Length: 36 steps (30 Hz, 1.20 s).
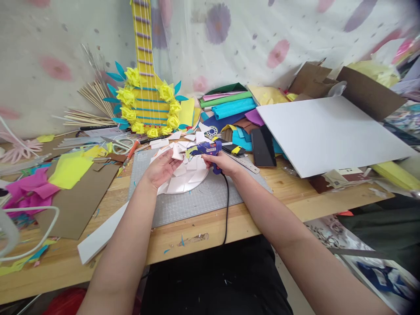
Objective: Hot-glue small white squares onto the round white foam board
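Note:
My right hand (pixel 220 162) is wrapped round the handle of a blue hot glue gun (pixel 205 149), whose nozzle points left. A black cord (pixel 227 205) hangs from its handle over the table edge. Between the fingers of my left hand (pixel 163 168) is a small white foam board piece (pixel 177 152), right by the nozzle. Below both hands, a round white disc (pixel 183 181) covered with cut white pieces lies on a grey cutting mat (pixel 193 209). More loose white pieces (pixel 173 136) lie behind it.
A yellow paper guitar (pixel 144 100) with flowers stands at the back. Scissors (pixel 123 146) and an orange pen-like tool (pixel 132 149) lie left of the mat. On the right are a utility knife (pixel 234 148), a metal ruler (pixel 244 163), a phone (pixel 263 146) and a large white board (pixel 328 131).

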Tool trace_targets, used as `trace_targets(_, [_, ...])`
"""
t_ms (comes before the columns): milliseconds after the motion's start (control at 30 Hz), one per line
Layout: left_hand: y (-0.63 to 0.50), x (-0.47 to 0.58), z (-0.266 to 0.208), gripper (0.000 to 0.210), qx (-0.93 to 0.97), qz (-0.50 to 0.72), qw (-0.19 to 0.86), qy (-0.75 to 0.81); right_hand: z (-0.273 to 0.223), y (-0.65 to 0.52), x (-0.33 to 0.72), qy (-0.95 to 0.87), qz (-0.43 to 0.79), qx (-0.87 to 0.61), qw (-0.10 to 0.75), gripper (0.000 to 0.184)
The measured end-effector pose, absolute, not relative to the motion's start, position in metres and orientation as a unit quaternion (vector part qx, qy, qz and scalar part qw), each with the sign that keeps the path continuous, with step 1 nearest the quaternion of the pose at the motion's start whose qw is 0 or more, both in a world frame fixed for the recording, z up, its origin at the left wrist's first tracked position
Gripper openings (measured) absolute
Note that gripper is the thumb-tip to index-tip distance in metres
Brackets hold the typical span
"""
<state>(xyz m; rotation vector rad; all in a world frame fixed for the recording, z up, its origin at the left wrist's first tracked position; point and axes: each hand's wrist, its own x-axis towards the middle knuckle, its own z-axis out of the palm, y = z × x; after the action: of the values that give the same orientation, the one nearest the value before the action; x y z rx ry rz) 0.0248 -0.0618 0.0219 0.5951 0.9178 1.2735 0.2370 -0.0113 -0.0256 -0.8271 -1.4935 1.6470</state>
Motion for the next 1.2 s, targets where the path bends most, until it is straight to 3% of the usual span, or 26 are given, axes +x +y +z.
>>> trace_targets(233, [-0.060, 0.018, 0.023, 0.013, 0.246, 0.593, 0.655, 0.397, -0.020, -0.015, 0.238, -0.581, 0.657, -0.316, 0.362, 0.045])
trace_targets(467, [-0.061, 0.002, 0.038, 0.021, 0.246, 0.693, 0.569, 0.368, -0.022, -0.011, 0.239, -0.452, 0.676, -0.355, 0.461, 0.043])
trace_targets(700, [-0.048, -0.012, 0.014, 0.030, 0.384, 0.696, 0.447, 0.411, -0.021, -0.001, 0.240, -0.317, 0.693, -0.380, 0.523, 0.033])
trace_targets(933, [-0.051, 0.010, -0.001, 0.059, 0.608, 0.539, 0.196, 0.549, -0.016, -0.001, 0.239, -0.274, 0.703, -0.401, 0.520, 0.031])
trace_targets(1067, [-0.059, 0.023, -0.001, 0.057, 0.716, 0.388, 0.077, 0.575, -0.015, -0.002, 0.238, -0.281, 0.700, -0.407, 0.514, 0.031])
trace_targets(1200, [-0.054, 0.031, 0.005, 0.048, 0.762, 0.265, 0.039, 0.590, -0.017, 0.000, 0.238, -0.284, 0.696, -0.404, 0.521, 0.030])
